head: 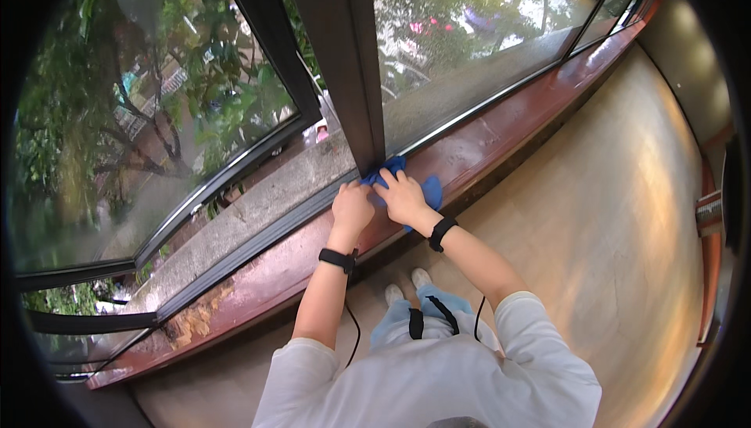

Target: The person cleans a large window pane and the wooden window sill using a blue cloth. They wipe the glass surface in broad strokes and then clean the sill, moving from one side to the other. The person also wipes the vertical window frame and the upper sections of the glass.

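Note:
A blue cloth [432, 192] lies bunched on the reddish-brown window sill [469, 140], at the foot of a dark window post [349, 64]. My right hand [403, 198] grips it from above, fingers bent, and part of it hangs out past the palm towards the sill's front edge. Close beside, my left hand [353, 208] is curled at the cloth's left end, by the dark window track [281, 217]. Its fingertips are partly hidden against the post and cloth. Each wrist wears a black band.
To the left, a glazed window sash [158, 117] stands open over a concrete ledge [281, 178], with trees beyond. A fixed glass pane [469, 35] rises on the right. Paint is peeled on the sill's left part [196, 319]. Smooth floor [563, 211] extends behind the sill.

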A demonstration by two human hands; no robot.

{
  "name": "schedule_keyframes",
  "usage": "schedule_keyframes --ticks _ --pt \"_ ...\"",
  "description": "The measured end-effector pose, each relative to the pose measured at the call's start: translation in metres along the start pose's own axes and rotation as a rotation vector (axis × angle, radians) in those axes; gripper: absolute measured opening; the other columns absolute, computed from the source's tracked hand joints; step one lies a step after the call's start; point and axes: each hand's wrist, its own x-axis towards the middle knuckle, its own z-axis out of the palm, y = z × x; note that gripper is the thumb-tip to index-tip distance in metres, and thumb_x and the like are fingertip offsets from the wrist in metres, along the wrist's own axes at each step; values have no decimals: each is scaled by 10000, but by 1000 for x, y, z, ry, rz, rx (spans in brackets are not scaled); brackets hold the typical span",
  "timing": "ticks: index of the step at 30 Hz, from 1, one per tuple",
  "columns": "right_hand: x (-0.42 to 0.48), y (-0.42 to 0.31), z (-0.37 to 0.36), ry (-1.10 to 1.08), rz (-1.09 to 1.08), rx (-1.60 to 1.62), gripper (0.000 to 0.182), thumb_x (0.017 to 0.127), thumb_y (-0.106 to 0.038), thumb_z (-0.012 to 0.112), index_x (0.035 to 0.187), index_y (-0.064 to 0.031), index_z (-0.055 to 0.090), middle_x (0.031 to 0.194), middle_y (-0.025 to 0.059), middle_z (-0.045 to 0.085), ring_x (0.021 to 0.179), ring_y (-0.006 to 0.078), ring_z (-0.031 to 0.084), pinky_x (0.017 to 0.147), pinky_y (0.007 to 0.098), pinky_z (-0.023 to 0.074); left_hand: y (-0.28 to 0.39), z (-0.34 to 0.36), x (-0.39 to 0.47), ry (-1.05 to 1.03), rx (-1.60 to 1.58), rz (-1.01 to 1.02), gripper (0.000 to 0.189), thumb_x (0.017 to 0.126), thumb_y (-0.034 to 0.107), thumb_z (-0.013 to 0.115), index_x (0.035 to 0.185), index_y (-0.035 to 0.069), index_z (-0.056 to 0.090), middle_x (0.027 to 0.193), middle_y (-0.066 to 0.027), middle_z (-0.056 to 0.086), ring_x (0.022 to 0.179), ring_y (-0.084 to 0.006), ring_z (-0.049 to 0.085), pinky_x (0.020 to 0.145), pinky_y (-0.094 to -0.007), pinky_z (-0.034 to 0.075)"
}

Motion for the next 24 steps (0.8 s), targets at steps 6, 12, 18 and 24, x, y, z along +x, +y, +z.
schedule_keyframes --ticks 6,12,18,24 --pt "-5 10 -49 80 -70 73 546 653 -84 715 1193 -150 664 1323 136 554 1032 357 569 800 426 541 33 -41 -1 31 2 33 226 692 77 632 881 87 755 929 -150 679 924 -383 627 830 -455 545" --pt "0 51 -104 195 -167 287 580 636 -74 730 1192 -105 566 1315 129 543 1012 368 568 823 440 540 111 -87 20 248 77 71 178 664 48 642 804 66 750 832 -110 660 863 -330 621 795 -420 541" --pt "-1 133 -165 282 -311 424 538 644 -86 741 1156 -78 574 1340 156 535 1010 393 571 825 456 533 207 -101 70 451 57 143 165 639 7 623 755 56 730 819 -101 656 837 -317 612 764 -406 544" --pt "35 190 -305 574 -587 311 548 590 -87 744 1128 -71 638 1377 180 541 1018 404 576 853 462 530 303 -172 106 788 171 303 245 659 4 628 890 63 685 938 -92 636 892 -322 614 779 -416 531"
